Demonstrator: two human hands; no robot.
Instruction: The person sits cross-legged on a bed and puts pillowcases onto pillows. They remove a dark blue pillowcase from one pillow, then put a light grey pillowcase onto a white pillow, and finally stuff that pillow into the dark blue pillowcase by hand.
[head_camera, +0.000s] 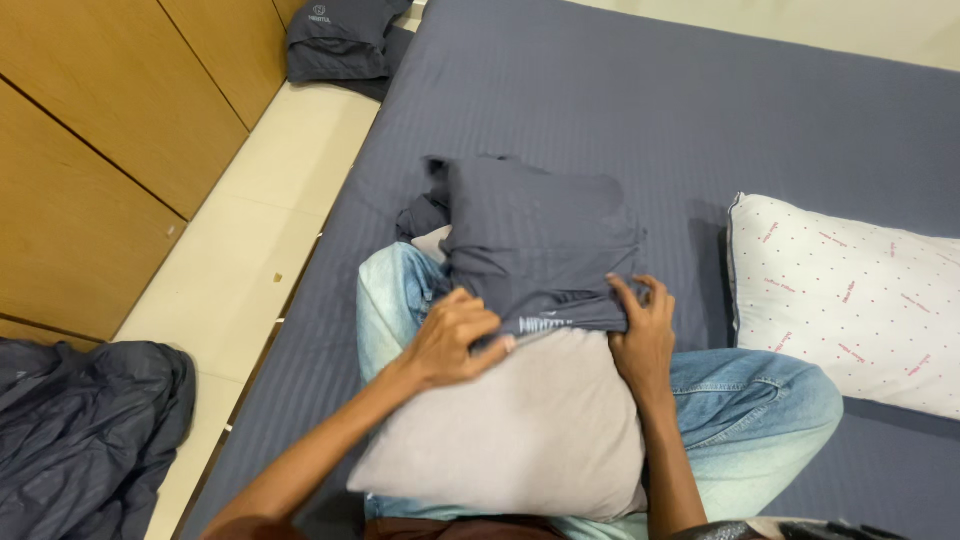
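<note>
Now | left hand (455, 335), right hand (640, 330) clamped on pillowcase (535, 240) hem (arms bent) | pillow (530, 430) half-covered

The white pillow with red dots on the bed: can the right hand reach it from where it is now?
Probably yes. The right hand grips the grey pillowcase on the lap, and the white dotted pillow lies close beside it on the bed. Only the bent knee in jeans is near, and it sits lower, so the way looks free.

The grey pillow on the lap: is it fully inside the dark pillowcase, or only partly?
Only partly. The dark pillowcase covers the far end of the grey pillow; the near part is bare. Left hand and right hand grip the case's open edge.
</note>
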